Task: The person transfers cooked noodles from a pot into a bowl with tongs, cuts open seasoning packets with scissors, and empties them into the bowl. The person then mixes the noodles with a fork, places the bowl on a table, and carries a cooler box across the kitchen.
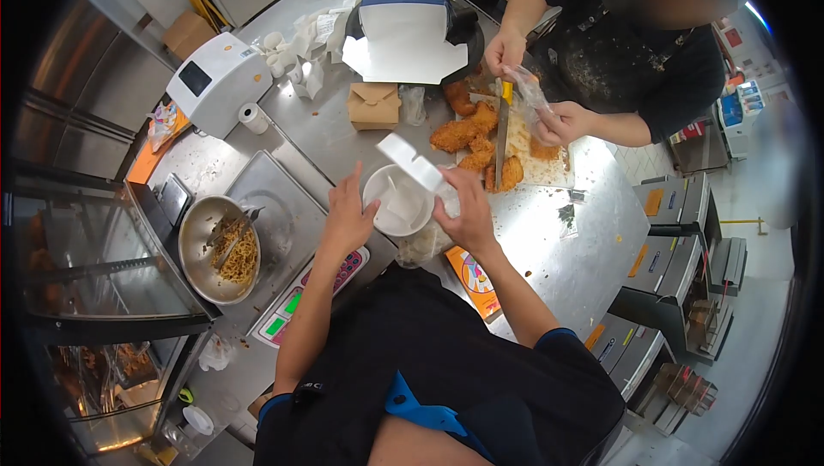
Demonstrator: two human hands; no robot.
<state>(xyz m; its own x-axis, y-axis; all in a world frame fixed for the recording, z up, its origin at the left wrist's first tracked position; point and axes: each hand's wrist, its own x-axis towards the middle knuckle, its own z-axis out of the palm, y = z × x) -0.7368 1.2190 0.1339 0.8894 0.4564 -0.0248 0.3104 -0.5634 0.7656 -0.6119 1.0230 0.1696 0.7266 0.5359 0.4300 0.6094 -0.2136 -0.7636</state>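
Observation:
A round white container [396, 202] sits on the metal table between my two hands, with a white folded piece inside it. My left hand [348, 211] is beside its left rim, fingers apart and holding nothing. My right hand [464, 210] is at the container's right side, its fingers closed around the edge of a white box-like piece [410, 162] that tilts over the rim. How far the right fingers also touch the container is hard to tell. Just behind stand a brown carton [373, 106] and pieces of fried chicken [464, 133].
Across the table a co-worker [601, 63] handles clear plastic over a cutting board [560, 165] and knife [501, 144]. A metal bowl of noodles [225, 251], a pink scale [302, 294] and a white printer [218, 84] are at left. An open box [403, 15] stands at the back.

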